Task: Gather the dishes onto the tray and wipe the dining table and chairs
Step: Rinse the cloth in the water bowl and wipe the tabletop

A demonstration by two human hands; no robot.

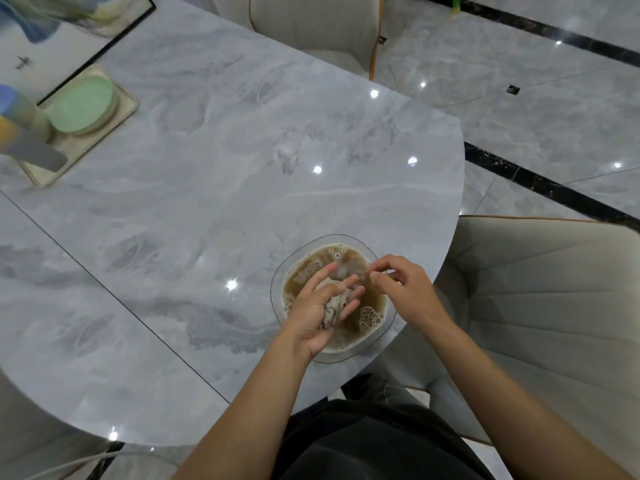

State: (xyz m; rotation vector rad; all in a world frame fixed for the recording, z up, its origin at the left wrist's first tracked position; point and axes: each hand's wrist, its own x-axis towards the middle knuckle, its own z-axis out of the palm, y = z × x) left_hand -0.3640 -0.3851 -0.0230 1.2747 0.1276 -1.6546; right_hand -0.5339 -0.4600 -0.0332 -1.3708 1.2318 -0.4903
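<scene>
Left hand grips wadded cloth over bowl of brown sudsy water, near-right counter edge. Right hand pinches cloth corner. Tray with green plates far left.

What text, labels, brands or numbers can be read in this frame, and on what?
None can be read.
Containers at the left edge: blurred, no label legible.
Framed picture: one small dark mark, too small to tell if it is writing.
Bowl, cloth, tray, table: no text shows.
</scene>
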